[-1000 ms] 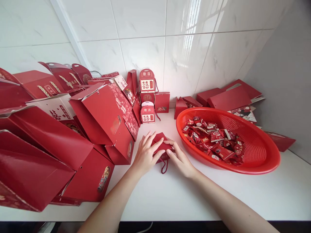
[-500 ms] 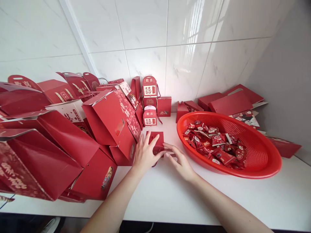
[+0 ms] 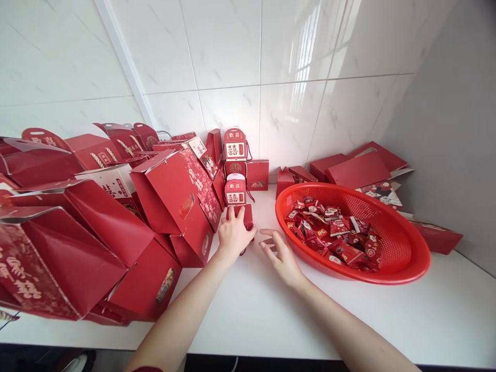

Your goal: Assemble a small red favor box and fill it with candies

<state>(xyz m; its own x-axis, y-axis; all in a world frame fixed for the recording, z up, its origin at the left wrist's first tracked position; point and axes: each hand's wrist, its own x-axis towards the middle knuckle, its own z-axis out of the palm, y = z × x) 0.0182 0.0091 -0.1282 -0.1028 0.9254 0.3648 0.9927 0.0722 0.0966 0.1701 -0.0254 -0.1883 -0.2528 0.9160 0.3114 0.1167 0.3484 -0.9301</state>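
My left hand (image 3: 233, 235) grips a small red gift box (image 3: 247, 216) and holds it against the row of small red-and-white gift boxes (image 3: 235, 192) by the tiled wall. My right hand (image 3: 279, 254) hovers just right of it, fingers spread and holding nothing, close to the rim of the red mesh basket (image 3: 403, 268). The basket holds several red-wrapped candies (image 3: 333, 232).
Large red gift boxes (image 3: 170, 199) lie piled over the left half of the white counter (image 3: 271, 310). Flat folded red boxes (image 3: 358, 168) lean at the back right behind the basket. The wall corner closes the right side.
The small red box has been pushed away from me toward the row of boxes by the wall. My right hand has come off it and opened.
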